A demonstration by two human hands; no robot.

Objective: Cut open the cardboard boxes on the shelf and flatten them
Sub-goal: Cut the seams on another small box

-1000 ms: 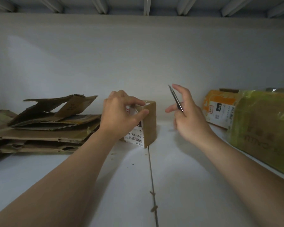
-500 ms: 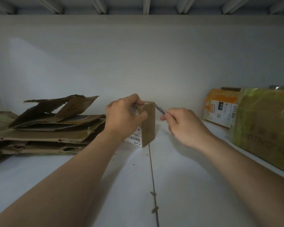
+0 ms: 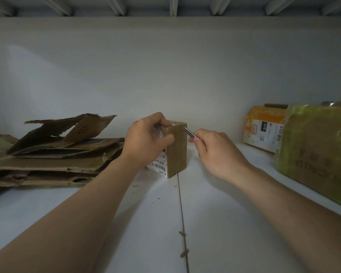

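A small brown cardboard box [image 3: 178, 150] with a white barcode label stands upright in the middle of the white shelf [image 3: 215, 223]. My left hand [image 3: 146, 139] grips its upper left side, thumb and fingers around the top corner. My right hand [image 3: 215, 148] pinches a thin metal blade [image 3: 189, 132] whose tip touches the box's top right edge. A stack of flattened cardboard [image 3: 53, 150] lies at the left.
At the right stand an orange and white labelled box [image 3: 264, 128] and a large box wrapped in green tape [image 3: 319, 152]. A seam [image 3: 182, 213] runs down the shelf's middle. The grey back wall is close behind the boxes.
My right hand has swung the blade down from upright and brought it left onto the small box's top right edge. My left hand has kept its hold on the box.
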